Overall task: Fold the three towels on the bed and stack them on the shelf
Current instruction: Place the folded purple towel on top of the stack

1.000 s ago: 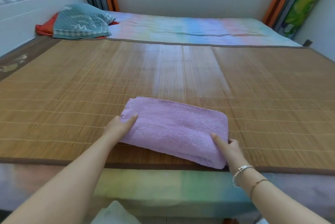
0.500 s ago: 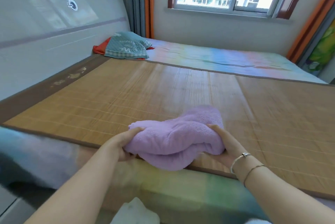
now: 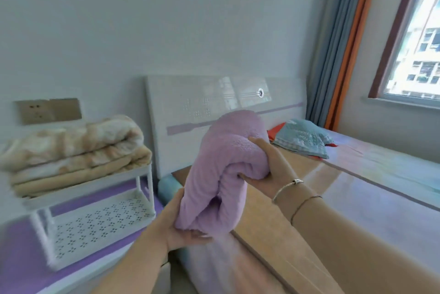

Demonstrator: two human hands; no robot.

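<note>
A folded lilac towel (image 3: pixel 223 170) is held up in the air between both hands, above the bed's near corner. My left hand (image 3: pixel 181 229) grips its lower end from underneath. My right hand (image 3: pixel 269 165) clasps its upper right side, thumb on top, bracelets on the wrist. The white two-tier shelf (image 3: pixel 100 220) stands to the left of the bed; its perforated lower tier is bare. On its top tier lie folded beige, fluffy blankets or towels (image 3: pixel 73 148).
The bed with a bamboo mat (image 3: pixel 295 229) fills the right half, its grey headboard (image 3: pixel 214 113) behind the towel. A teal pillow on red cloth (image 3: pixel 302 139) lies near the curtains (image 3: pixel 338 44). A wall socket plate (image 3: pixel 47 110) sits above the shelf.
Both hands lifted the lilac towel off the mat and carried it up. The view swung left from the bed toward the headboard and the shelf.
</note>
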